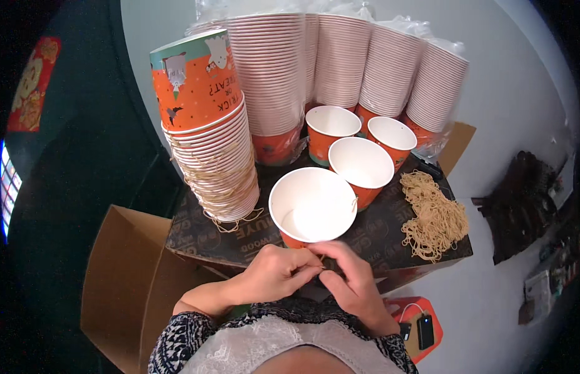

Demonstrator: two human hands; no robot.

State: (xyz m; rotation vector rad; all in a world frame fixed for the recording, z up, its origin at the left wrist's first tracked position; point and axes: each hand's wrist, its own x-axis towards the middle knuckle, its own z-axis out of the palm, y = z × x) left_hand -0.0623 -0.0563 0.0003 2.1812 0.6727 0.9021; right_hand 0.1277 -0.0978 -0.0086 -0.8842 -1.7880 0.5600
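Observation:
My left hand (pixel 278 272) and my right hand (pixel 348 277) meet just in front of the nearest paper cup (pixel 311 206). Their fingertips are pinched together, and a bit of thin tan string shows between them, mostly hidden by the fingers. That cup is orange outside and white inside and stands upright at the table's front edge. A short piece of string hangs at its right rim. Behind it stand more upright cups, among them a middle one (pixel 362 163), a left one (pixel 333 121) and a right one (pixel 393 134).
A tall stack of upside-down cups (pixel 212 159) with loops of string round it stands at left. Plastic-wrapped cup stacks (pixel 341 59) line the back. A pile of tan string (pixel 432 218) lies at the right edge. Below are a cardboard box (pixel 118 274) and an orange stool (pixel 435 311) holding a power bank.

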